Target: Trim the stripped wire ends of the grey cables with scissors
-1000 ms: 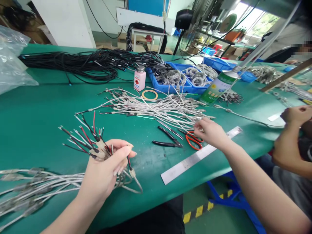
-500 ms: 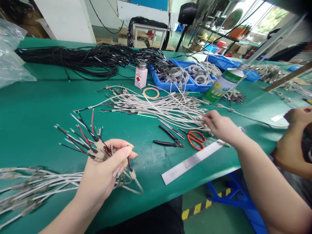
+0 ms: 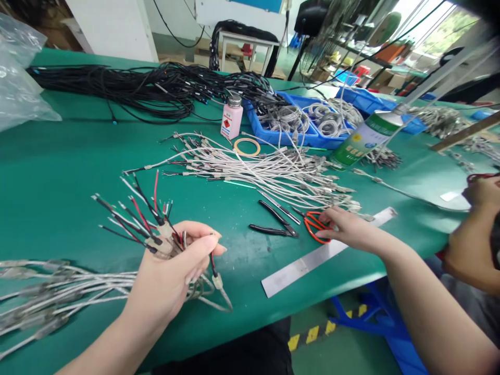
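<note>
Now my right hand [image 3: 347, 228] has come back from the far pile of grey leads [image 3: 269, 174], where it was a moment ago, and lies on the orange-handled scissors [image 3: 314, 225] near the middle of the counter [image 3: 58, 172]. Its fingers curl over the handles, touching them, though I cannot tell whether they have closed on them. That reads to me as a switch from sorting to cutting. My left hand [image 3: 167, 276] has not moved: it is clenched on a bundle of leads [image 3: 152, 234] at the near left, their stripped red and black ends fanning stiffly upward from beige sleeves, the braided grey tails trailing off left. Black pliers [image 3: 273, 224] lie just left of the scissors, and a flat, dull metal ruler [image 3: 324, 255] lies near them. The counter's green mat looks smooth and matte. Another person's hand [image 3: 482, 192] works at the far right.
</note>
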Available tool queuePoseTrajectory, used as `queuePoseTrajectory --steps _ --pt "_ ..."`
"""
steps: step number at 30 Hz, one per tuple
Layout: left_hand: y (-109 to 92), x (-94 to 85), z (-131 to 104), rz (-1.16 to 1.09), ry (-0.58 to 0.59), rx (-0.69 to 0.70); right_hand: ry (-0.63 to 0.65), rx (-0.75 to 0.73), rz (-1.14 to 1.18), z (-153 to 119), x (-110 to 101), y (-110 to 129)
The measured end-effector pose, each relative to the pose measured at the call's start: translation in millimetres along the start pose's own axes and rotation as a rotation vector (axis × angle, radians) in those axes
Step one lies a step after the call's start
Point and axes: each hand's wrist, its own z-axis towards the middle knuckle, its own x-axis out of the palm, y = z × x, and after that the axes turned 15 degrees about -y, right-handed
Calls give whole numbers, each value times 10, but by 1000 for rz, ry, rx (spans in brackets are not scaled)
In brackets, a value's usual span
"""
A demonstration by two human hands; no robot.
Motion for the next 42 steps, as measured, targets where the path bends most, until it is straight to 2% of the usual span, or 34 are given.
queuePoseTrajectory --steps 2,6,9,12,15,19,22,25,32,42 --pt "-4 1 -9 6 4 1 84 15 68 -21 15 -22" --pt "0 5 -27 -3 18 -12 139 78 209 -46 -42 -10" --pt "6 -1 -29 2 30 -25 86 138 436 -117 -146 90" --pt "7 -16 -29 15 58 -37 -34 155 633 -198 -262 336" --pt "2 -27 -39 31 87 -58 72 -35 661 -230 -325 686" --pt "-11 -26 -60 55 95 -46 367 -222 587 -198 -320 1188" --pt "-21 -29 -64 69 112 -43 456 -321 489 -160 -317 1508" --pt "-25 -49 -56 63 155 -39 496 -390 455 -139 -335 1700" --pt "-26 -75 -41 72 223 -31 521 -412 480 -171 -364 1753" --pt "-37 -62 -77 72 196 -61 526 -431 467 -168 -380 1759"
